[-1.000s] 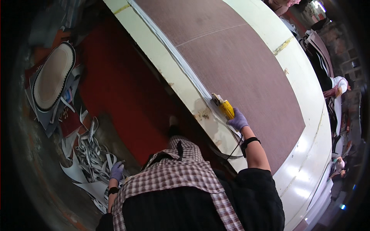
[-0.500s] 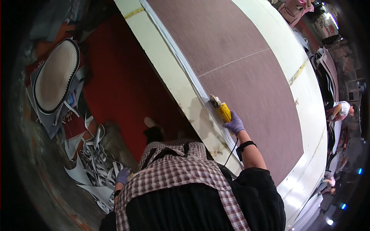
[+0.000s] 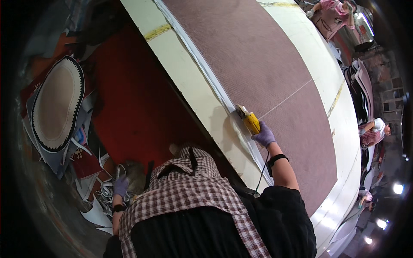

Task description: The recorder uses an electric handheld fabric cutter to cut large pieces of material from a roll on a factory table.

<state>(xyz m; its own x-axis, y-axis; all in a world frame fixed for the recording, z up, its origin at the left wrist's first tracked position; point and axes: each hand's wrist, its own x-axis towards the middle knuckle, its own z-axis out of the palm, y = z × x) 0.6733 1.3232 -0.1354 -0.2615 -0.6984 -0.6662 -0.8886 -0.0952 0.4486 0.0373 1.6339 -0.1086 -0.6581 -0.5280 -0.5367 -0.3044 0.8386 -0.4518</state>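
Note:
My right hand [image 3: 264, 136], in a purple glove, is wrapped round a yellow handheld electric cutter [image 3: 251, 124] with a metal head and a dark cable. The cutter's head rests at the left long edge of a big brown mat sheet [image 3: 284, 129], where a pale strip [image 3: 217, 92] runs along the border. A thin light line crosses the sheet just ahead of the cutter. My left hand [image 3: 121, 185], also gloved, hangs low at my left side, away from the table and over a heap of white offcut strips [image 3: 105, 189]. Its fingers are blurred.
The sheet lies on a long cream table [image 3: 200, 101] with yellow tape marks. An oval mat with a toothed black border [image 3: 58, 105] lies on scraps at the left, beside a red floor covering [image 3: 124, 90]. Co-workers [image 3: 373, 132] stand beyond the table near stacked sheets [image 3: 363, 88].
I have moved forward along the table with the cutter, and the line across the sheet is now closer to it. My left hand has swung outward and forward from my side.

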